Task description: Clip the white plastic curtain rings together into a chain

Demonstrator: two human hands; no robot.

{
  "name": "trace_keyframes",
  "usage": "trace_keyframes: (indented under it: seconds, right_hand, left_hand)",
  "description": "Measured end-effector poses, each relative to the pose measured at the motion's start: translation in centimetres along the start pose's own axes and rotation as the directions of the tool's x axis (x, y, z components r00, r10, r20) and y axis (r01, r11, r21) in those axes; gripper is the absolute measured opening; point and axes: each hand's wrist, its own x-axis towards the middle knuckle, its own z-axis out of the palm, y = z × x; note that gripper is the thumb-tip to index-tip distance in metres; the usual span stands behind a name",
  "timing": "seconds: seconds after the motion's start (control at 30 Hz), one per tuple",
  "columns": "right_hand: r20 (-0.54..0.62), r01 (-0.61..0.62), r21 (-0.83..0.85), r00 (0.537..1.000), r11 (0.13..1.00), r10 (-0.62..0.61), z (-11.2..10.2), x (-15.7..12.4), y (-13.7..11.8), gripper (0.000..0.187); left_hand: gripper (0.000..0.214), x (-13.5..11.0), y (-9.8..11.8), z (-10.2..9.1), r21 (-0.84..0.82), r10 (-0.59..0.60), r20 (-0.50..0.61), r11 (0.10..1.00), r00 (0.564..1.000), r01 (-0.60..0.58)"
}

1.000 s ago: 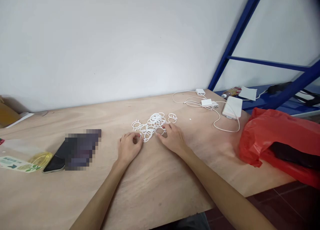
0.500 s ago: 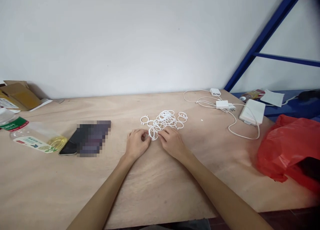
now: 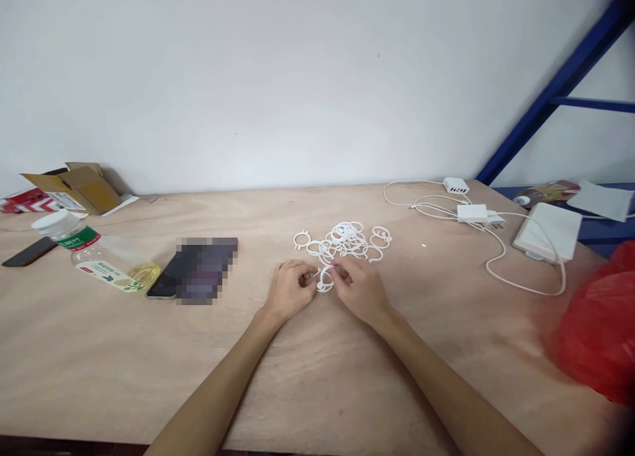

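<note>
A heap of several white plastic rings [image 3: 350, 239] lies on the wooden table [image 3: 307, 370], just beyond my hands. My left hand [image 3: 290, 292] and my right hand [image 3: 362, 289] meet at the near edge of the heap. Both pinch one white ring [image 3: 325, 278] between their fingertips, fingers curled. The ring sits slightly apart from the heap, close to the table top.
A phone [image 3: 169, 278] and a lying plastic bottle [image 3: 96, 257] are to the left, with a second phone [image 3: 27, 251] and a cardboard box [image 3: 74, 186] further left. White chargers, cables [image 3: 471, 214] and a white power bank [image 3: 548, 231] lie right. A red bag [image 3: 602, 323] sits at the right edge.
My hands drew together at the near edge of the heap and took hold of one ring. The view swung left, so everything shifted right in the picture.
</note>
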Motion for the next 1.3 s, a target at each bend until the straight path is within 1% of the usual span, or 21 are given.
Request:
trace_keyframes:
  seconds: [0.03,0.1,0.17,0.23,0.33,0.4,0.43,0.47,0.53,0.57,0.6,0.67,0.73,0.8,0.87,0.97,1.03,1.1,1.13,1.17,1.3]
  right_hand:
    - [-0.042,-0.066,0.032,0.997,0.997,0.067,-0.1,0.1,0.4,0.018]
    - [-0.099,-0.204,0.054,0.973,0.977,0.208,-0.4,0.5,1.2,0.016]
    - [-0.109,-0.323,0.056,0.939,0.945,0.327,-0.9,0.8,2.1,0.016]
    - [-0.102,-0.411,0.084,0.903,0.908,0.418,-1.3,1.1,2.7,0.024]
    - [-0.156,-0.451,0.169,0.866,0.876,0.476,-2.0,1.3,2.5,0.036]
    - [-0.175,-0.435,0.265,0.856,0.861,0.486,-2.2,1.2,1.5,0.031]
    - [-0.139,-0.420,0.334,0.863,0.844,0.485,-2.2,1.0,0.7,0.027]
    - [-0.067,-0.408,0.413,0.878,0.814,0.474,-2.1,0.9,-0.1,0.024]
    - [0.141,-0.404,0.563,0.906,0.721,0.398,-1.9,0.4,-1.7,0.025]
    - [0.237,-0.423,0.621,0.904,0.660,0.356,-1.7,0.2,-2.4,0.027]
    - [0.311,-0.451,0.665,0.892,0.595,0.328,-1.6,0.0,-3.0,0.029]
    - [0.406,-0.519,0.712,0.854,0.473,0.326,-1.5,-0.2,-3.6,0.033]
    - [0.472,-0.580,0.718,0.812,0.384,0.343,-1.6,-0.2,-3.6,0.036]
    - [0.509,-0.615,0.712,0.785,0.340,0.353,-1.7,-0.2,-3.4,0.036]
    - [0.502,-0.615,0.719,0.782,0.323,0.369,-1.8,-0.1,-3.2,0.034]
    - [0.451,-0.587,0.737,0.797,0.336,0.402,-1.8,-0.1,-2.9,0.031]
    - [0.448,-0.579,0.730,0.807,0.363,0.386,-1.8,-0.2,-2.7,0.030]
    - [0.463,-0.574,0.718,0.817,0.394,0.345,-1.7,-0.2,-2.5,0.029]
    - [0.475,-0.572,0.711,0.820,0.409,0.320,-1.7,-0.3,-2.3,0.029]
    - [0.488,-0.570,0.703,0.821,0.424,0.295,-1.6,-0.3,-2.1,0.028]
    - [0.505,-0.540,0.693,0.836,0.477,0.214,-1.3,-0.5,-1.7,0.026]
  left_hand:
    - [0.019,0.0,-0.1,0.0,-0.007,-0.014,-0.014,1.000,1.000,0.014]
    - [0.019,0.0,-0.3,0.1,-0.015,-0.039,-0.043,0.999,0.998,0.038]
    - [0.017,0.1,-0.5,0.1,-0.030,-0.061,-0.072,0.998,0.996,0.059]
    - [0.015,0.1,-0.7,0.0,-0.060,-0.085,-0.106,0.995,0.991,0.079]
    - [0.014,0.1,-0.7,-0.2,-0.128,-0.121,-0.158,0.987,0.980,0.101]
    - [0.015,-0.1,-0.3,-0.4,-0.175,-0.142,-0.177,0.978,0.974,0.111]
    - [0.016,-0.3,0.1,-0.4,-0.222,-0.160,-0.178,0.968,0.971,0.119]
    - [0.016,-0.5,0.5,-0.4,-0.288,-0.180,-0.173,0.949,0.968,0.125]
    - [0.018,-1.2,1.3,-0.2,-0.481,-0.220,-0.142,0.868,0.965,0.127]
    - [0.019,-1.5,1.7,-0.2,-0.574,-0.226,-0.122,0.810,0.966,0.117]
    - [0.020,-1.8,2.0,-0.1,-0.650,-0.226,-0.096,0.752,0.969,0.111]
    - [0.022,-2.3,2.5,-0.2,-0.735,-0.212,-0.046,0.669,0.976,0.111]
    - [0.023,-2.7,2.8,-0.4,-0.761,-0.181,-0.015,0.639,0.983,0.106]
    - [0.026,-2.9,3.2,-0.8,-0.771,-0.114,0.013,0.632,0.993,0.082]
    - [0.028,-3.0,3.5,-1.2,-0.799,-0.035,0.064,0.597,0.997,0.072]
    - [0.037,-3.0,3.9,-1.5,-0.837,-0.003,0.146,0.533,0.989,0.125]
    - [0.041,-2.9,3.9,-1.6,-0.851,0.011,0.186,0.502,0.983,0.155]
    - [0.040,-2.8,3.8,-1.8,-0.857,0.058,0.220,0.488,0.974,0.165]
    - [0.039,-2.8,3.7,-1.9,-0.848,0.077,0.227,0.507,0.971,0.158]
    - [0.037,-2.8,3.6,-1.9,-0.825,0.081,0.226,0.546,0.971,0.146]
    - [0.029,-3.0,3.2,-1.8,-0.645,0.037,0.179,0.759,0.983,0.089]
